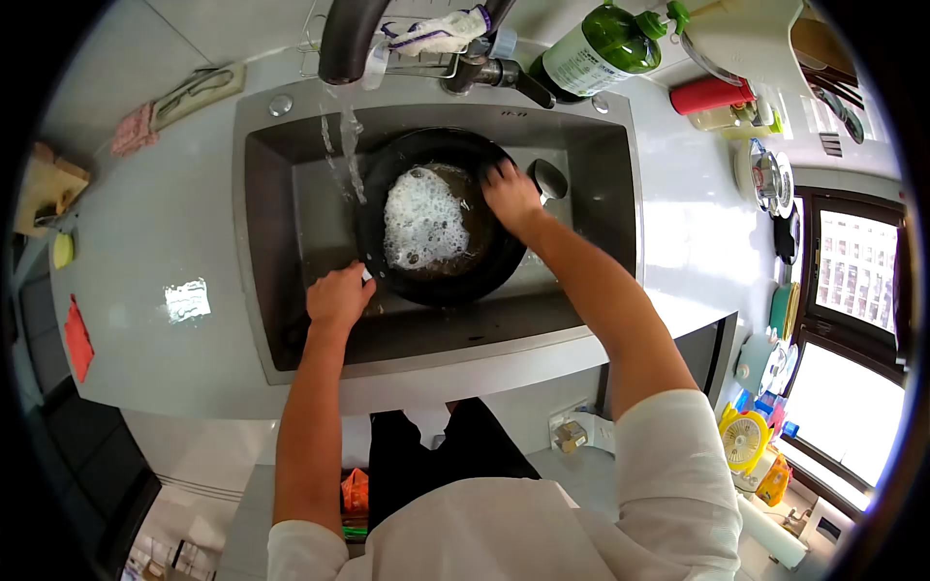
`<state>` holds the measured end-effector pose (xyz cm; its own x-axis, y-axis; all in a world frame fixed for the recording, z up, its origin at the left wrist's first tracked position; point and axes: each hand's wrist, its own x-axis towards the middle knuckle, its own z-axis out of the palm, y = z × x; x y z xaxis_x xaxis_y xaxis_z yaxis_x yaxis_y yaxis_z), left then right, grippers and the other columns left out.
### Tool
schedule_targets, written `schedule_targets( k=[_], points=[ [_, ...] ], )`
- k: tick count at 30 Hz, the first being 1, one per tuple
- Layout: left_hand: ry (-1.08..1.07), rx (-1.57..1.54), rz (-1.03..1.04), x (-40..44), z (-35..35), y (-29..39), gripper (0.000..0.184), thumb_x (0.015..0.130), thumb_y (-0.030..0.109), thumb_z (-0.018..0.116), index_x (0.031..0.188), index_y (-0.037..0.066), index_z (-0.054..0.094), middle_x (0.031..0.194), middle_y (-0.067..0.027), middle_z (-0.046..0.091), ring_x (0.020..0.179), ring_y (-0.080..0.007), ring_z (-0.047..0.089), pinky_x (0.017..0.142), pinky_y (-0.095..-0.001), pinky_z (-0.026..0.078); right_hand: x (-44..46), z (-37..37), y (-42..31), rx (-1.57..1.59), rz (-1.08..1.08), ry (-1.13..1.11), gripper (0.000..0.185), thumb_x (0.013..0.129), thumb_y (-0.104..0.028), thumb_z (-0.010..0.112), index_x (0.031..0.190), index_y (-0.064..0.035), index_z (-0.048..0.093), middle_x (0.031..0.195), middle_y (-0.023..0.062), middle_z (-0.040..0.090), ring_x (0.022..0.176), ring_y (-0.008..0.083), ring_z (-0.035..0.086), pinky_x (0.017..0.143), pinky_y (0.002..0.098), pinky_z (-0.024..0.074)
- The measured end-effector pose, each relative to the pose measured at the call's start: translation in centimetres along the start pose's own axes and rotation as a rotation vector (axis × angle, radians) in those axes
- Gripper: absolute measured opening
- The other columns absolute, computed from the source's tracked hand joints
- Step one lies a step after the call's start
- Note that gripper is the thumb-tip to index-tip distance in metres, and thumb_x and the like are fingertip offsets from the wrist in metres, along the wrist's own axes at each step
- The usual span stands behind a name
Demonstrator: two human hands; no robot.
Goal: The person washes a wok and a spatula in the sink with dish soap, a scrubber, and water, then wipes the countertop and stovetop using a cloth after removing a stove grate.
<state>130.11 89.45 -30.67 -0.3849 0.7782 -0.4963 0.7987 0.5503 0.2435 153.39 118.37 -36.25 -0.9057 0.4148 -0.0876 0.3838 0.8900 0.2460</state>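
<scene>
**One foamy black pan (441, 290) in a steel sink (484, 354)**

The right hand (510, 198) reaches over the pan's right side, its fingers bent and gathered against the inner wall; something dark sits at the fingertips, but whether it is a held thing or just the pan behind cannot be told. The left hand (336, 295) is at the pan's lower left edge, partly closed, with a small pale piece (367, 275) by the thumb; its exact grip is hidden.

The pan is round and deep, its dark wall wet and glossy. A thick patch of white foam (418, 218), bubbled and uneven, covers the left and middle of the base, and brownish liquid shows to its right. Two strands of water (353, 145) drop from a dark faucet (351, 44) toward the pan's left rim. Just right of the pan, also in the sink, is a small dark round vessel (548, 178).

Behind the basin, a green pump bottle (625, 37) leans in the view; its pale label carries print too small to read. Small dark marks on the sink's rear rim are equally illegible. Near the faucet, a white cloth with purple edging (438, 33) hangs on a wire rack (412, 68). Pale counter (145, 242) spreads to both sides.
</scene>
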Motion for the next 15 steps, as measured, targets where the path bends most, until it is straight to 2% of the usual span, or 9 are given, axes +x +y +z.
schedule_targets(
  k=[1,3,4,5,7,9,11,12,15],
  points=[
    [0.007,-0.009,0.010,0.0,0.0,-0.1,0.030,0.093,0.038,0.072,0.114,0.016,0.072,0.097,-0.0138,0.079,0.094,-0.0388,0.076,0.082,-0.0517,0.060,-2.0,-0.7,-1.5,0.188,0.125,-0.283,0.022,0.094,-0.020,0.062,0.101,-0.0095,0.080,0.121,0.0089,0.069,0.124,0.0321,0.058,0.101,0.0424,0.0559],
    [0.003,-0.011,-0.002,0.0,-0.3,0.1,0.031,0.093,0.038,0.073,0.114,0.016,0.073,0.097,-0.0136,0.079,0.094,-0.0385,0.076,0.082,-0.0521,0.060,-3.1,0.8,-3.5,0.188,0.077,-0.472,0.024,0.096,-0.016,0.059,0.111,-0.0130,0.079,0.124,0.0114,0.071,0.122,0.0336,0.066,0.094,0.0439,0.0616],
    [0.000,-0.008,-0.012,0.0,-0.4,0.2,0.031,0.093,0.038,0.073,0.114,0.016,0.075,0.098,-0.0133,0.079,0.094,-0.0382,0.075,0.081,-0.0525,0.060,-1.9,0.6,-4.9,0.371,0.081,-0.604,0.022,0.092,-0.012,0.063,0.110,-0.0142,0.077,0.123,0.0092,0.070,0.128,0.0351,0.062,0.095,0.0418,0.0607],
    [0.003,-0.002,-0.015,0.1,-0.5,0.3,0.031,0.093,0.038,0.073,0.114,0.016,0.075,0.098,-0.0133,0.079,0.094,-0.0382,0.075,0.081,-0.0525,0.060,-1.7,3.4,-7.4,0.397,0.011,-0.506,0.022,0.091,-0.012,0.065,0.109,-0.0144,0.077,0.126,0.0103,0.070,0.126,0.0342,0.064,0.096,0.0431,0.0604],
    [-0.018,-0.021,-0.021,0.0,-0.3,0.2,0.028,0.093,0.037,0.073,0.111,0.015,0.072,0.097,-0.0134,0.079,0.095,-0.0387,0.076,0.082,-0.0523,0.060,0.3,2.7,-10.7,0.202,-0.195,-0.253,0.026,0.094,-0.013,0.062,0.114,-0.0151,0.077,0.121,0.0133,0.074,0.115,0.0318,0.072,0.095,0.0433,0.0610],
    [-0.042,-0.010,-0.034,0.0,-0.3,0.3,0.028,0.093,0.037,0.073,0.112,0.015,0.072,0.098,-0.0136,0.079,0.095,-0.0389,0.076,0.082,-0.0526,0.060,3.4,0.9,-11.0,0.311,-0.190,-0.041,0.030,0.091,-0.013,0.065,0.118,-0.0153,0.075,0.127,0.0135,0.071,0.119,0.0314,0.069,0.097,0.0415,0.0598],
    [-0.053,0.007,-0.041,-0.1,-0.3,0.3,0.028,0.093,0.037,0.074,0.112,0.016,0.072,0.099,-0.0139,0.079,0.095,-0.0392,0.076,0.082,-0.0528,0.060,7.0,1.5,-9.7,0.243,-0.062,-0.066,0.034,0.088,-0.012,0.069,0.122,-0.0164,0.073,0.129,0.0119,0.068,0.122,0.0309,0.066,0.097,0.0408,0.0593],
    [-0.051,0.004,-0.037,-0.1,-0.3,0.3,0.028,0.094,0.037,0.074,0.112,0.016,0.072,0.098,-0.0143,0.079,0.095,-0.0395,0.076,0.081,-0.0528,0.060,7.8,1.0,-7.7,0.333,0.007,-0.109,0.039,0.086,-0.012,0.071,0.125,-0.0151,0.071,0.129,0.0119,0.068,0.122,0.0335,0.065,0.095,0.0410,0.0605],
    [-0.054,-0.015,-0.032,-0.4,-0.2,-0.1,0.028,0.094,0.037,0.075,0.111,0.015,0.072,0.098,-0.0147,0.079,0.096,-0.0399,0.076,0.082,-0.0528,0.060,4.3,2.1,-5.4,0.298,0.133,-0.142,0.036,0.091,-0.011,0.066,0.127,-0.0136,0.070,0.132,0.0136,0.068,0.122,0.0337,0.066,0.095,0.0419,0.0617]
  ],
)
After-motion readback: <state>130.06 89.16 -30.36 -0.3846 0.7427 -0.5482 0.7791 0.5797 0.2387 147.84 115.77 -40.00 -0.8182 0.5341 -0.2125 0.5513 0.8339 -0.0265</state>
